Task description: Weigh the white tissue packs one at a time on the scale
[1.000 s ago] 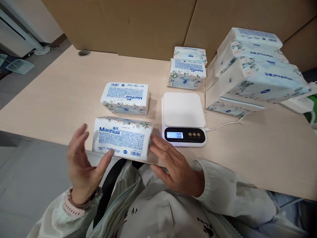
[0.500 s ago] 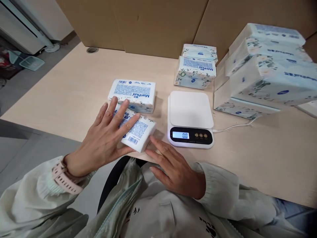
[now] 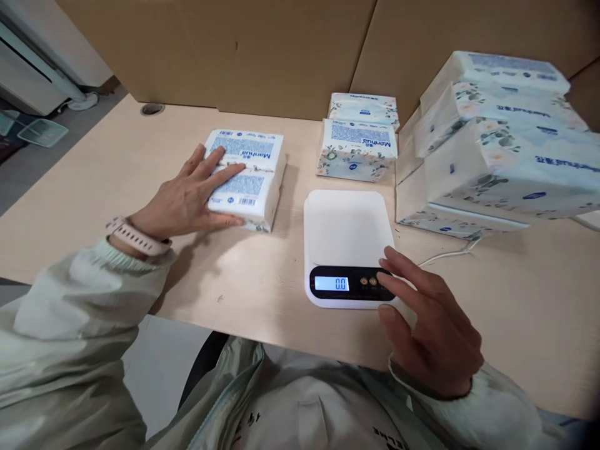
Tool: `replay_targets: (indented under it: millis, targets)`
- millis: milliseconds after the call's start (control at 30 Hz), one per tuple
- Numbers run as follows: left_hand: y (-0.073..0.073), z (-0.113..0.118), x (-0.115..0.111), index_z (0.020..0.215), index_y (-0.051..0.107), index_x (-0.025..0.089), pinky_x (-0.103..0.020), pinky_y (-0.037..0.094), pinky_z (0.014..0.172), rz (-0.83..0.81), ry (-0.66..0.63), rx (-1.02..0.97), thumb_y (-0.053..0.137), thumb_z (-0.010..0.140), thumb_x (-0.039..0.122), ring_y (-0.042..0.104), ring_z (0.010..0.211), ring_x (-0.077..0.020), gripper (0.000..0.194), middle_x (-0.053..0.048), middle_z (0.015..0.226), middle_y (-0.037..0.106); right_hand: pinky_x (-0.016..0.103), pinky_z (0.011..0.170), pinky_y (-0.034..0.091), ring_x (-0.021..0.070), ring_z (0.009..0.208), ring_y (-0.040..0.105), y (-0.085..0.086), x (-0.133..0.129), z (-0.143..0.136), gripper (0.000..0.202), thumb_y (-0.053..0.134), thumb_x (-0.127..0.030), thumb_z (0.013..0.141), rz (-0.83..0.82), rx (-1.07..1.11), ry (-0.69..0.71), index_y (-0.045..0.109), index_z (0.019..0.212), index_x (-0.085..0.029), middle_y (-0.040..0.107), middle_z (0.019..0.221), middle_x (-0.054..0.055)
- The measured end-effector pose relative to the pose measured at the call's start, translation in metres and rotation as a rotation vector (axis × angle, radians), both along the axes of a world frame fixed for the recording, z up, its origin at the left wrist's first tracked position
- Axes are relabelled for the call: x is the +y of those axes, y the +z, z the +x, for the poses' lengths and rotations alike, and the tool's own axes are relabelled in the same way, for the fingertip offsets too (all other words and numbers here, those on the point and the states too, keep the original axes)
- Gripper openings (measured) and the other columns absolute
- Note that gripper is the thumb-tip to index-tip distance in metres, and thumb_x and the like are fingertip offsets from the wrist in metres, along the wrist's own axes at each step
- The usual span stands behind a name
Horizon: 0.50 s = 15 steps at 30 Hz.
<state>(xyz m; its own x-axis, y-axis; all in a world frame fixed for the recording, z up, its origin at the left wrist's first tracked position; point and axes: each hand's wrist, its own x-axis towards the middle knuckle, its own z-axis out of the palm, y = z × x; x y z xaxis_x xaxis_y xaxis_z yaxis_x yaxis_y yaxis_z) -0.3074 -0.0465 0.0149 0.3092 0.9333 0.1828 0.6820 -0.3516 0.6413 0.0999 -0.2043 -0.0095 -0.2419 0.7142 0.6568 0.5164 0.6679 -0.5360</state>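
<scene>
Two white and blue tissue packs lie pressed side by side left of the scale, the far pack [image 3: 262, 145] and the near pack [image 3: 253, 194]. My left hand [image 3: 187, 194] rests on them with fingers spread, mostly on the near one. A white kitchen scale [image 3: 349, 228] has a bare plate and a lit display [image 3: 332, 284] reading 0.0. My right hand [image 3: 431, 319] is at the scale's front right corner, fingers apart and holding nothing, its fingertips over or beside the buttons.
Two more tissue packs [image 3: 357, 150] stand behind the scale. A tall stack of larger packs [image 3: 529, 156] stands at the right, with a white cable [image 3: 445, 255] near its base. Brown cardboard [image 3: 281, 56] lines the table's back edge, near a round hole [image 3: 152, 109].
The near pack has moved away from me and now lies straight against the far one, my left hand still on it. My right hand has left that pack and moved right to the scale.
</scene>
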Motion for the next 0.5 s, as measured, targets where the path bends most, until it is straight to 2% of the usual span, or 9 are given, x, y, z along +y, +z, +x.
replay_targets:
  millis: [100,167,233,267,333,433,500]
  targets:
    - [0.011,0.018,0.047,0.147,0.066,0.017,-0.074,0.012,0.135,-0.071,0.047,0.066,0.097,0.065,0.072,0.002,0.173,-0.0480,0.103,0.001,0.179,0.038,0.055,0.107,0.067,0.0346,0.138,0.071,0.006,0.009,0.007,0.073,0.072,-0.009,0.090,-0.032,0.007,0.001,0.061,0.159,-0.033,0.062,0.165,0.003]
    - [0.021,0.036,0.066,0.157,0.055,0.017,-0.070,-0.005,0.136,-0.040,0.068,0.136,0.097,0.069,0.068,-0.004,0.174,-0.0422,0.110,0.004,0.182,0.031,0.056,0.123,0.057,0.0334,0.155,0.057,0.014,0.019,0.008,0.068,0.066,-0.016,0.099,-0.168,-0.007,0.015,0.055,0.163,-0.035,0.055,0.171,0.002]
    - [0.029,0.059,0.074,0.162,0.047,0.018,-0.063,-0.014,0.138,0.061,0.066,0.159,0.100,0.070,0.060,-0.013,0.174,-0.0357,0.114,0.008,0.184,0.023,0.059,0.135,0.044,0.0313,0.168,0.039,0.020,0.036,0.007,0.059,0.058,-0.029,0.108,-0.340,0.011,0.021,0.048,0.166,-0.040,0.042,0.179,-0.002]
    - [0.031,0.071,0.075,0.164,0.043,0.018,-0.058,-0.015,0.141,0.116,0.049,0.133,0.102,0.070,0.057,-0.014,0.174,-0.0332,0.117,0.008,0.185,0.021,0.059,0.138,0.039,0.0303,0.171,0.032,0.022,0.046,0.006,0.056,0.054,-0.037,0.111,-0.410,0.037,0.014,0.046,0.166,-0.042,0.037,0.182,-0.004]
    - [0.027,0.098,0.075,0.167,0.039,0.018,-0.050,-0.006,0.145,0.159,-0.006,-0.026,0.098,0.076,0.055,-0.004,0.176,-0.0304,0.114,0.007,0.184,0.025,0.060,0.141,0.030,0.0295,0.174,0.023,0.021,0.072,0.006,0.054,0.048,-0.051,0.114,-0.496,0.102,-0.007,0.043,0.167,-0.045,0.031,0.184,-0.006]
    - [0.006,0.137,0.076,0.169,0.041,0.023,-0.046,0.015,0.144,-0.032,-0.039,-0.476,0.070,0.103,0.059,0.014,0.175,-0.0278,0.081,0.004,0.181,0.033,0.064,0.142,0.018,0.0308,0.176,0.013,0.009,0.118,0.008,0.062,0.045,-0.065,0.111,-0.552,0.188,-0.024,0.036,0.170,-0.046,0.026,0.186,-0.007]
    - [-0.014,0.158,0.082,0.168,0.043,0.027,-0.051,0.018,0.142,-0.195,-0.015,-0.669,0.051,0.111,0.060,0.011,0.174,-0.0286,0.066,0.003,0.182,0.029,0.065,0.141,0.017,0.0307,0.176,0.011,-0.006,0.150,0.011,0.069,0.043,-0.071,0.109,-0.563,0.233,-0.028,0.030,0.172,-0.046,0.021,0.187,-0.008]
